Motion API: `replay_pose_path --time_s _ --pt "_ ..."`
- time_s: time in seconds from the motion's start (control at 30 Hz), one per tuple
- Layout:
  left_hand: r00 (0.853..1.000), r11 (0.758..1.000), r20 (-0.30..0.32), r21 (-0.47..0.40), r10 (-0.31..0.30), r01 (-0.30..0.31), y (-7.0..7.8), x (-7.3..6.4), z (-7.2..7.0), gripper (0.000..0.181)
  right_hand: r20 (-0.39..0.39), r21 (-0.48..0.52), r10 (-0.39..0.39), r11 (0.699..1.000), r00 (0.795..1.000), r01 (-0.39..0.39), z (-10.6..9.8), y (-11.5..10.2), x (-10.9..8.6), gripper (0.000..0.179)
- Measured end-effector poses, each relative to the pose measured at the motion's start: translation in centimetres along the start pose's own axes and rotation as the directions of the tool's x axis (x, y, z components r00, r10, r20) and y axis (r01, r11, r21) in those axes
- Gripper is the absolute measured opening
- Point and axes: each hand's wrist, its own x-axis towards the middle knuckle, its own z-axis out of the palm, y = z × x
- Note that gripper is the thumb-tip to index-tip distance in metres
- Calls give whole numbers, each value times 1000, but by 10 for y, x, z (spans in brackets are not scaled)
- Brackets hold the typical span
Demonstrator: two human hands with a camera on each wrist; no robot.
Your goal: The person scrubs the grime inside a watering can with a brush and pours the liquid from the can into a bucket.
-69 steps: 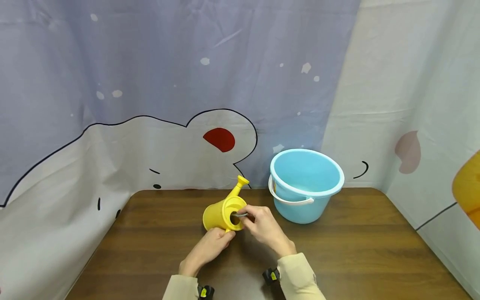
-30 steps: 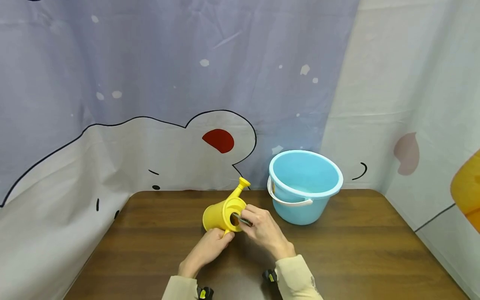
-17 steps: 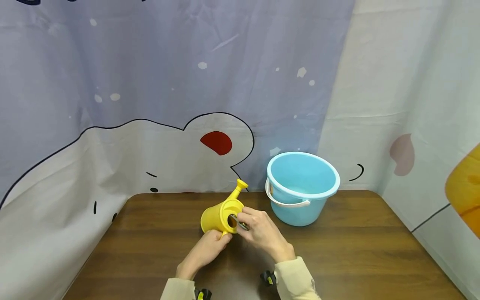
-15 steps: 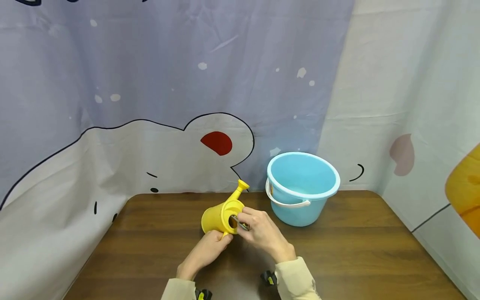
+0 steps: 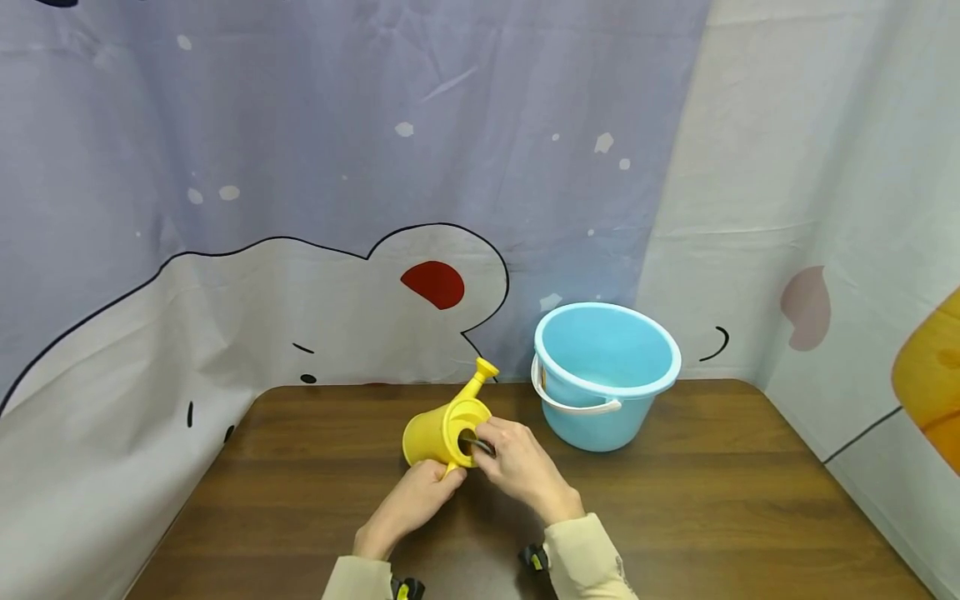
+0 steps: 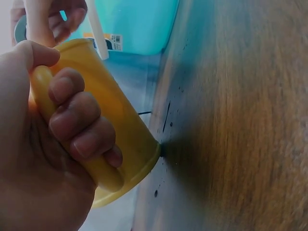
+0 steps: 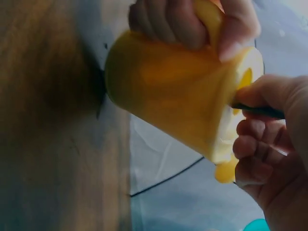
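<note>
A yellow watering can (image 5: pixel 426 437) is tilted on the wooden table, its round opening turned toward the right hand and its spout pointing up and back. The left hand (image 5: pixel 417 493) grips the can's handle (image 6: pixel 103 173), fingers curled round it in the left wrist view. Between thumb and fingers, the right hand (image 5: pixel 525 468) pinches a thin dark-grey object (image 7: pixel 263 111) at the opening. Its far end reaches into the can's mouth and is hidden there; I cannot tell what kind of thing it is.
A light blue bucket (image 5: pixel 648 421) with a white handle (image 5: pixel 577 409) lowered on its side stands behind and right of the can. The wooden table (image 5: pixel 720 500) ends at a printed curtain (image 5: pixel 337 308) along the back.
The right hand has shifted slightly left and down at the opening, and the thin object's angle has changed several times. The left hand keeps its grip on the tilted can.
</note>
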Motion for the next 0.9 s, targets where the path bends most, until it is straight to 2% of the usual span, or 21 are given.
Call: replay_pose_path --time_s 0.23,0.6,0.9 --pt "1000 1000 -7 19 8 -8 1 0 1 46 -57 -7 66 998 996 -66 4 0 0 31" --pt "1000 1000 6 23 3 -3 -2 2 1 46 -80 -17 71 997 994 -72 -4 -4 3 27" --pt "1000 1000 -4 14 2 -2 0 1 2 47 -108 -31 110 993 988 -114 -12 -11 5 27"
